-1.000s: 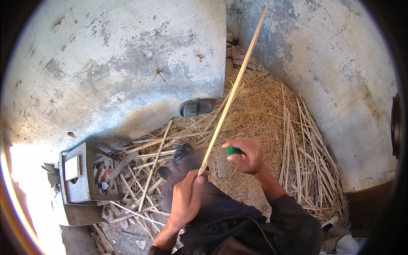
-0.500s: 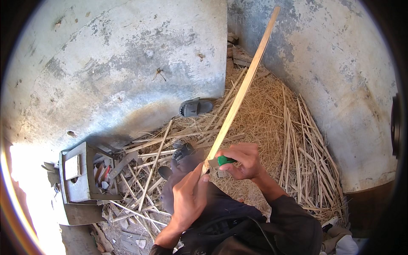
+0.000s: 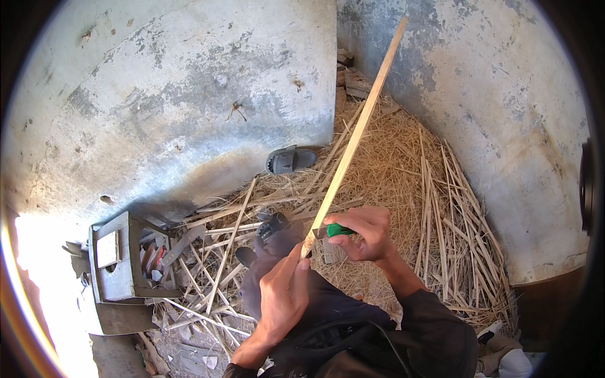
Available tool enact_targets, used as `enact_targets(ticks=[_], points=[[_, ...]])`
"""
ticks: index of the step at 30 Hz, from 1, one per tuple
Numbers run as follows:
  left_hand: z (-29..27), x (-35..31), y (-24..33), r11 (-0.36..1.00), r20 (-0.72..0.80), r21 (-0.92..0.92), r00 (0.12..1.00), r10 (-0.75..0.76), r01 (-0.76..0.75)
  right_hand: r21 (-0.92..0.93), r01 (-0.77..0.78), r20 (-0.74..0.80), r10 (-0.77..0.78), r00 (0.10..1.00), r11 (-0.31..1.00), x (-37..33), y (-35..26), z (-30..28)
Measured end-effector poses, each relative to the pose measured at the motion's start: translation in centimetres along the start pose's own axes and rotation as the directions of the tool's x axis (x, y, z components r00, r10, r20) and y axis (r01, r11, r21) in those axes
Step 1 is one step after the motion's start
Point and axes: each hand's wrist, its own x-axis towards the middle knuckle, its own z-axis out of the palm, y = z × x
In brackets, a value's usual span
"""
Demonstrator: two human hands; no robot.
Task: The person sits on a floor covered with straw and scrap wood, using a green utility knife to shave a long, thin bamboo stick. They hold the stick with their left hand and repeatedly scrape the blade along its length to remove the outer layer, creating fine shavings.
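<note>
A long, pale strip of split bamboo or wood (image 3: 354, 140) slants up and away to the right in front of me. Its near end, roughened and browner, is pinched between the thumb and fingers of my left hand (image 3: 282, 291). Closed round the green handle of a small knife (image 3: 337, 230) is my right hand (image 3: 365, 234), just right of the strip. The short blade meets the strip's right edge a little beyond my left fingertips. Part of the handle is hidden in my right fingers.
Straw-like shavings (image 3: 391, 164) cover the floor, with many thin strips (image 3: 450, 233) piled at right. More strips lie crossed at left, beside a wooden box (image 3: 120, 286) with odds and ends. A grey slipper (image 3: 290, 160) lies by the weathered wall (image 3: 189, 94).
My right hand and the knife have shifted slightly right and farther along the strip. The strip's far end has dipped a little and swung left. My left hand keeps its grip.
</note>
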Motion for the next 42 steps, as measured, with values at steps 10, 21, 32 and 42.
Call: enact_targets(ticks=[10, 21, 32, 42], points=[[-0.1, -0.2, -0.2, 1.0, 0.004, 0.003, 1.0, 0.011, -0.011, -0.067, 0.002, 0.025, 0.0, 1.0, 0.998, 0.0, 0.0, -0.4], [-0.1, -0.6, -0.7, 1.0, 0.017, 0.002, 1.0, -0.021, 0.021, -0.061, -0.038, 0.007, 0.038, 0.999, 0.997, -0.2, 0.3, -0.2], [-0.5, -3.7, -1.3, 0.992, 0.107, 0.027, 0.987, -0.122, 0.12, -0.024, -0.336, -0.266, 0.317, 0.91, 0.942, -0.4, 6.7, -3.1], [-2.1, -3.7, -1.8, 0.977, 0.186, 0.087, 0.96, -0.209, 0.196, 0.123, -0.348, -0.143, 0.364, 0.92, 0.929, -1.1, 7.0, -2.6]])
